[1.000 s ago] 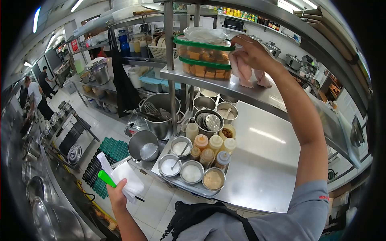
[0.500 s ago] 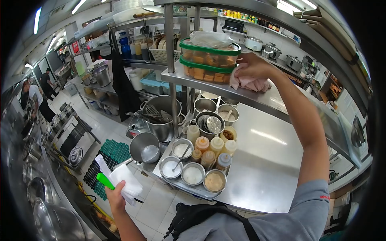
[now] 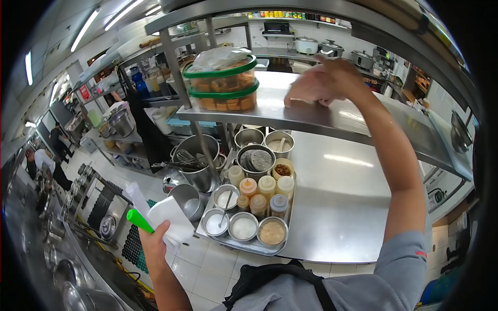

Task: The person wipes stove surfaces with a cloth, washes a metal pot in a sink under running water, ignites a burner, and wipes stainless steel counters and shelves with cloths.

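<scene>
My left hand [image 3: 155, 240], at the lower left, is closed around a tool with a bright green handle [image 3: 140, 221] and a folded white cloth or paper [image 3: 171, 222]. The rest of that tool is hidden behind the white sheets. Up on the steel shelf [image 3: 244, 117], my right hand [image 3: 342, 78] presses on a crumpled pale pink cloth [image 3: 309, 89]; both are smeared by motion. Left of the cloth stand two stacked clear containers with green lids [image 3: 223, 85], filled with orange-brown cubes. A clear plastic bag [image 3: 218, 58] lies on the upper lid.
Below the shelf, a tray [image 3: 270, 251] carries several squeeze bottles [image 3: 267, 187] and steel bowls of powders [image 3: 244, 226]. A steel counter [image 3: 332, 207] extends to its right. A large pot with whisks [image 3: 199, 173] stands left. Two people [image 3: 49, 165] are far left.
My right hand has slid the pink cloth rightward along the shelf, away from the stacked containers. The whole view has shifted; my left hand keeps its hold.
</scene>
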Demonstrator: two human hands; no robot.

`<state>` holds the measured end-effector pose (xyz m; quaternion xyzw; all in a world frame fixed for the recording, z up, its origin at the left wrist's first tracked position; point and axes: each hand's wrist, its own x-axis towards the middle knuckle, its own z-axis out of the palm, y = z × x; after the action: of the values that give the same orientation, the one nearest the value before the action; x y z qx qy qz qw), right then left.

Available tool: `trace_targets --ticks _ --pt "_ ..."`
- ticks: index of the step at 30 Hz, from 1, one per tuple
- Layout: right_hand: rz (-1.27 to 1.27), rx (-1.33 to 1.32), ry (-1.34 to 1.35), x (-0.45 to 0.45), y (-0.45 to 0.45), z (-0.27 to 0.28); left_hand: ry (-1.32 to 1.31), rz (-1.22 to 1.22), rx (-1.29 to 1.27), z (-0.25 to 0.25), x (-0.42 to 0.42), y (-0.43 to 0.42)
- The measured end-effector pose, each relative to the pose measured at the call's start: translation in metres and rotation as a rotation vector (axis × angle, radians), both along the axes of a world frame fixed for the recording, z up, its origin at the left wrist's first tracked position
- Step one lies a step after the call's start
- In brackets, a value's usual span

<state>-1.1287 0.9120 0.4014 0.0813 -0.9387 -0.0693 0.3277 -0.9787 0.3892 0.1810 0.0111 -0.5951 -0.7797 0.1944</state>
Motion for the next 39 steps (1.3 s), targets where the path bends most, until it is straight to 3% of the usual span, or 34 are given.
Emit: trace_targets --ticks 2,3,6,8,9,11,12,15,17,19,22,24,27,29,32,33,35,37,39 --pt "-0.055 0.140 0.151 0.019 0.065 -0.015 0.082 -0.059 -0.086 0.025 -0.008 0.022" --pt "-0.179 0.148 0.106 0.034 0.087 -0.019 0.085 -0.067 -0.092 0.037 -0.012 0.031" --pt "-0.426 0.089 0.048 0.102 0.139 -0.036 0.206 -0.166 -0.521 0.077 -0.025 0.069" --pt "-0.569 0.086 -0.133 0.132 0.193 -0.049 0.218 -0.202 -0.552 0.098 -0.031 0.098" --pt "-0.571 0.086 -0.133 0.146 0.218 -0.053 0.230 -0.231 -0.575 0.106 -0.036 0.112" --pt "-0.167 -0.345 -0.160 0.168 0.259 -0.062 0.226 -0.228 -0.617 0.123 -0.042 0.137" --pt "-0.160 -0.343 -0.160 0.180 0.252 -0.062 0.210 -0.251 -0.646 0.129 -0.047 0.146" --pt "0.185 -0.640 -0.257 0.196 0.205 -0.036 0.201 -0.307 -0.711 0.147 -0.067 0.177" --pt "-0.185 -0.432 -0.511 0.195 0.191 -0.027 0.145 -0.455 -0.691 0.158 -0.079 0.199" --pt "-0.152 -0.447 -0.556 0.184 0.195 -0.030 0.105 -0.577 -0.629 0.174 -0.098 0.229" --pt "-0.143 -0.450 -0.420 0.172 0.202 -0.049 0.087 -0.644 -0.703 0.204 -0.118 0.278" --pt "-0.168 -0.349 -0.285 0.170 0.209 -0.061 0.133 -0.470 -0.989 0.219 -0.150 0.308" --pt "-0.072 -0.360 -0.145 0.175 0.205 -0.065 0.130 -0.436 -1.182 0.252 -0.145 0.361" --pt "-0.124 -0.446 -0.211 0.181 0.192 -0.052 0.462 -0.238 -1.381 0.254 -0.173 0.391" --pt "-0.125 -0.546 -0.243 0.181 0.199 -0.056 0.530 -0.177 -1.629 0.268 -0.201 0.433" --pt "-0.067 -0.553 -0.214 0.178 0.203 -0.060 0.536 -0.185 -1.629 0.268 -0.207 0.439" --pt "-0.085 -0.539 -0.190 0.175 0.207 -0.064 0.248 -0.221 -1.658 0.266 -0.220 0.450" --pt "-0.100 -0.523 -0.163 0.176 0.208 -0.064 0.222 -0.165 -1.745 0.248 -0.246 0.456" --pt "-0.076 -0.571 -0.197 0.177 0.207 -0.062 0.498 0.188 -1.947 0.232 -0.261 0.451"
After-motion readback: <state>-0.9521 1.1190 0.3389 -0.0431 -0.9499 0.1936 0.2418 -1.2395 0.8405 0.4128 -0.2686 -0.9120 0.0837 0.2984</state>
